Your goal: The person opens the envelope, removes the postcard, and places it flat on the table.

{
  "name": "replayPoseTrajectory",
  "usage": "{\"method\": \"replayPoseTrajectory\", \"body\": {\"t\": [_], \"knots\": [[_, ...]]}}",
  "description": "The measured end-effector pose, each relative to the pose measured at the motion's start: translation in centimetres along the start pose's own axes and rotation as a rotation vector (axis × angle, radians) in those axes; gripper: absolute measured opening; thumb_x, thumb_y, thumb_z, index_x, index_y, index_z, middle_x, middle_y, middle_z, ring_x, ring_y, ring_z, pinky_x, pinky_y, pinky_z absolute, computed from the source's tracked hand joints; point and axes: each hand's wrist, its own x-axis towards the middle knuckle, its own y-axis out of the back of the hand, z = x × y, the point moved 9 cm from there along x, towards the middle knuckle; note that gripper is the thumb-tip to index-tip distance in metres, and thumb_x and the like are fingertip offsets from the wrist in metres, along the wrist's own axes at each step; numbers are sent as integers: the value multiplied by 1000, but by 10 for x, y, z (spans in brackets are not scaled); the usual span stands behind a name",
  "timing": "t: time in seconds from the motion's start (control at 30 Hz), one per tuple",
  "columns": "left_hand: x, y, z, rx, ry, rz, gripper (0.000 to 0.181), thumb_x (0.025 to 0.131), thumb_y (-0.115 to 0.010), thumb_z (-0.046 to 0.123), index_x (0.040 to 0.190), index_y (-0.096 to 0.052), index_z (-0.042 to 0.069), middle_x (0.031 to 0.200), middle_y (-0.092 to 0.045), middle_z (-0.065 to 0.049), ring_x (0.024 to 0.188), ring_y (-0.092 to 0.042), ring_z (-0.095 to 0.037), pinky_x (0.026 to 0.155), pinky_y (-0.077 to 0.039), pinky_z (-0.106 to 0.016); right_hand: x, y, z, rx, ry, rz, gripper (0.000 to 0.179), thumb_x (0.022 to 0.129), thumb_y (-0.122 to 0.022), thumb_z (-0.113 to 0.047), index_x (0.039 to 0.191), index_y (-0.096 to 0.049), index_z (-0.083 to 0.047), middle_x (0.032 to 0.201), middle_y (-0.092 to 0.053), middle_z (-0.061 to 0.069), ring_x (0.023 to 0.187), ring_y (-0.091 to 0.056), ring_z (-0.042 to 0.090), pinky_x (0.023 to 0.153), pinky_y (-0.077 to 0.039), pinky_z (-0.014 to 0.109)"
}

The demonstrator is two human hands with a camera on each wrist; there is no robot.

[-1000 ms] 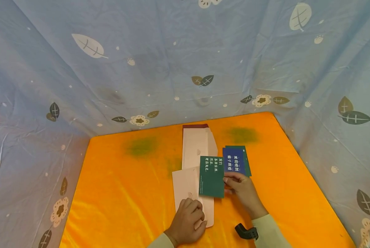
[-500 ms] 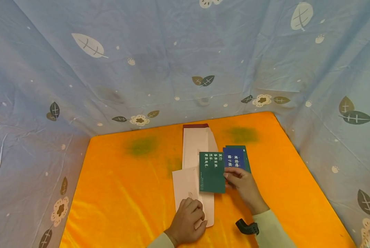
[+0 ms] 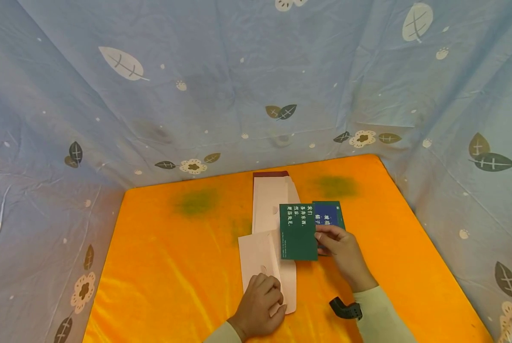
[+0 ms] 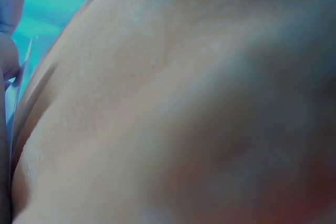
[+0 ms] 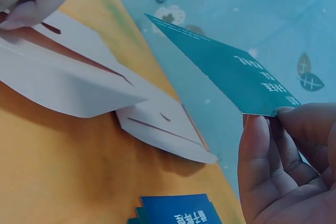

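My right hand [image 3: 346, 255] pinches a green card [image 3: 298, 236] with white printed characters by its right edge. The right wrist view shows that card [image 5: 226, 72] tilted in the air between thumb and fingers. Below it lies a pale pink envelope [image 3: 252, 255] with its flap spread to the right. My left hand [image 3: 260, 305] grips the envelope's near end with curled fingers. Seen from the right wrist, the envelope's mouth [image 5: 79, 59] gapes slightly near those fingers. In the left wrist view, blurred skin of the left hand [image 4: 131, 103] covers nearly everything.
Farther back lie more pale pink envelopes [image 3: 266, 197], a dark red edge [image 3: 270, 174] showing behind them. A blue card [image 3: 331, 214] on a green one sits right of them, partly behind the right hand. Blue patterned curtains [image 3: 239, 95] enclose the orange cloth [image 3: 166, 267].
My right hand has lifted the green card farther up and away, then slightly right, so it now overlaps the blue card. My left hand and the envelope have stayed put.
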Motion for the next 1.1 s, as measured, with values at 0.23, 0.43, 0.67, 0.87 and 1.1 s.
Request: {"method": "replayPoseTrajectory", "body": {"t": [0.23, 0.43, 0.67, 0.87, 1.1], "knots": [[-2, -1, -1, 2, 3, 0, 13, 84, -74, 25, 82, -61, 26, 100, -56, 7, 84, -43, -12, 79, -34, -26, 2, 5, -6, -7, 15, 11, 33, 110, -68, -15, 135, -69, 6, 118, -68, 20, 95, -68, 26, 85, -62, 33], [-2, -1, -1, 1, -6, 9, 13, 82, -75, 24, 82, -62, 26, 100, -57, 7, 84, -43, -12, 79, -34, -26, 4, 7, -13, -14, 43, 9, 34, 110, -68, -16, 136, -69, 5, 117, -68, 19, 94, -68, 24, 85, -62, 33], [-3, -1, -1, -6, 9, -6, 16, 82, -77, 24, 82, -61, 27, 100, -57, 7, 84, -42, -12, 79, -34, -26, 5, 11, -20, -25, 54, 17, 35, 110, -67, -17, 138, -68, 5, 119, -68, 17, 98, -67, 25, 86, -61, 32], [-2, -1, -1, -8, 19, -17, 17, 83, -77, 25, 83, -60, 26, 101, -56, 7, 85, -42, -11, 79, -33, -26, 6, 14, -26, -32, 65, 23, 36, 111, -67, -17, 139, -67, 5, 118, -67, 18, 98, -67, 24, 86, -61, 32], [-2, 0, -2, -37, 44, -36, 22, 86, -79, 32, 85, -59, 25, 101, -53, 9, 86, -41, -12, 80, -30, -25, 8, 18, -31, -45, 80, 30, 37, 111, -66, -18, 140, -67, 5, 118, -67, 17, 98, -67, 22, 86, -60, 30]]}}
